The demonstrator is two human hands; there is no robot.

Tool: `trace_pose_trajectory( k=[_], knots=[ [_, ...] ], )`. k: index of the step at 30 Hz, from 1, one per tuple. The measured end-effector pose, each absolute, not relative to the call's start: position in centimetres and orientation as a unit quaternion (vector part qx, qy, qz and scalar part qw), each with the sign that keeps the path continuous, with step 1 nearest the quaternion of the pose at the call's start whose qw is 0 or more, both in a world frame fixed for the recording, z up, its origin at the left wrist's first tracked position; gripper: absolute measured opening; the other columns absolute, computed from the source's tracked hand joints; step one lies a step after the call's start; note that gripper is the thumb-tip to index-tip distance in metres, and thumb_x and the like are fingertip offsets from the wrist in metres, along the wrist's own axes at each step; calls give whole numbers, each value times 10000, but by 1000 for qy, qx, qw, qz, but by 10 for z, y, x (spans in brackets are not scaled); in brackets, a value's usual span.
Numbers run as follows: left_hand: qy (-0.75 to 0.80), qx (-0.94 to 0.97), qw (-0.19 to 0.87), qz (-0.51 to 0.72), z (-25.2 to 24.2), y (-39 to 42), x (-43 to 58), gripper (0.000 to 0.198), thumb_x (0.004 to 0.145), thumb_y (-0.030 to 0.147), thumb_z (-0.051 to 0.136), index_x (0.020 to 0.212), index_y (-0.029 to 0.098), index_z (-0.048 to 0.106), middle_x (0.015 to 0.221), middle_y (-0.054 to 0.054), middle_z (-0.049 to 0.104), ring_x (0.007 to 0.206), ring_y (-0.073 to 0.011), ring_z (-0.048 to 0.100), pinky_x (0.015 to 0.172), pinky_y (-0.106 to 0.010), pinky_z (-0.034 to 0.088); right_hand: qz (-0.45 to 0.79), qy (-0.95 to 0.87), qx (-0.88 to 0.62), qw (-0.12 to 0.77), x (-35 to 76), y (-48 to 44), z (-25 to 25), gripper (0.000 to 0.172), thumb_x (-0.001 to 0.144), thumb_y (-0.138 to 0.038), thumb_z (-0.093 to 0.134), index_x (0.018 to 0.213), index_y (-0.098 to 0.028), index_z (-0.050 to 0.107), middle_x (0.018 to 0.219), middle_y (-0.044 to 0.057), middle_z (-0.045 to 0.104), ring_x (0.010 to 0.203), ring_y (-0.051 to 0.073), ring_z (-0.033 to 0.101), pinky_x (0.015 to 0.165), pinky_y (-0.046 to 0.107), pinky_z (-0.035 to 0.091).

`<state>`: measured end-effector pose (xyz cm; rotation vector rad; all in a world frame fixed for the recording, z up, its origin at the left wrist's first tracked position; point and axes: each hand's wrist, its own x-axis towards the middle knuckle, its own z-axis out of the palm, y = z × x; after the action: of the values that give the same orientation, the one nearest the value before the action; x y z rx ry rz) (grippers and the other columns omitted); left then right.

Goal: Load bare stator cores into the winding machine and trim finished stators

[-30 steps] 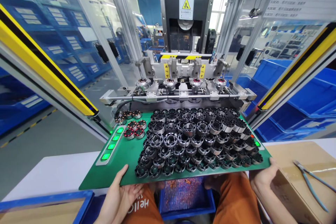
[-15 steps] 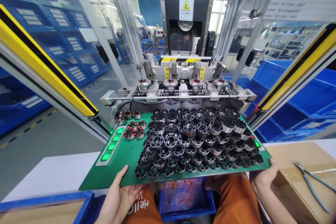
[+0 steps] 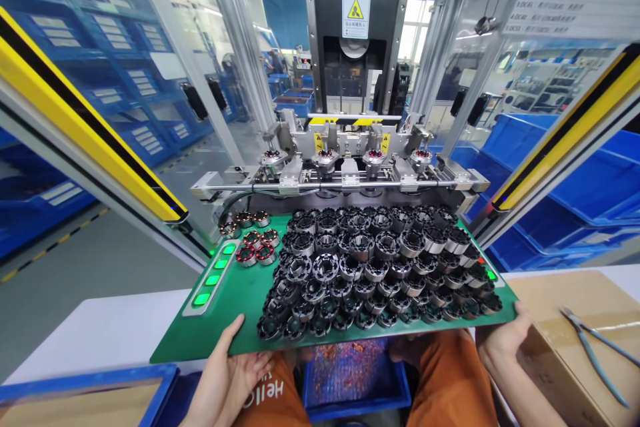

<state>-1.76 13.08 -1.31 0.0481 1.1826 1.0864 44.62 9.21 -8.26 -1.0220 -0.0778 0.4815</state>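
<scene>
The green board [image 3: 225, 307] lies in front of the machine. At its front left edge, my left hand [image 3: 233, 363] has the thumb on top and the fingers curled underneath. My right hand [image 3: 505, 340] is closed round the front right corner, its fingers partly hidden. Black-and-silver slotted rings [image 3: 325, 268] cover much of the board in stacked rows. Several rings with red and copper windings [image 3: 265, 254] sit at the back left. Beyond the board, the machine [image 3: 350, 180] carries wound rings [image 3: 326, 156] in a row of holders.
Green lit buttons [image 3: 213, 280] line the board's left side. Pliers [image 3: 590, 347] rest on a cardboard box [image 3: 555, 360] at the right. A blue tray [image 3: 357, 407] sits low between the knees. Yellow-and-black bars [image 3: 90, 120] slope along both sides of the machine.
The machine's crossbar above the holders has shifted slightly lower, and its yellow-and-black stripes now show fully. Both hands and the rings on the board look unmoved.
</scene>
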Motion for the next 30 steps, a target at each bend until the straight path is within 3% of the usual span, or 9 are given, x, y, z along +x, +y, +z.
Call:
trace_pose_trajectory(
  k=[13,24,30],
  knots=[
    [514,36,697,498,-19,131,-20,321,736,362,833,846,225,564,613,36,455,490,-151,378,474,-334,479,205,-30,-488,848,443,93,-80,369,812,-518,625,1029,-223,674,985,0,703,985,221,598,848,345,504],
    [513,40,702,493,-20,130,-22,293,774,356,824,885,206,598,644,21,488,508,-145,389,506,-329,503,212,1,-486,848,441,93,-75,286,879,-445,567,998,-216,690,934,-1,711,933,202,617,834,328,530],
    [502,44,713,488,-29,131,-27,256,813,370,814,892,193,647,633,21,480,521,-157,414,536,-344,519,206,-24,-494,844,443,93,-77,361,803,-529,617,1000,-228,652,940,2,692,930,219,590,856,351,496]
  ],
)
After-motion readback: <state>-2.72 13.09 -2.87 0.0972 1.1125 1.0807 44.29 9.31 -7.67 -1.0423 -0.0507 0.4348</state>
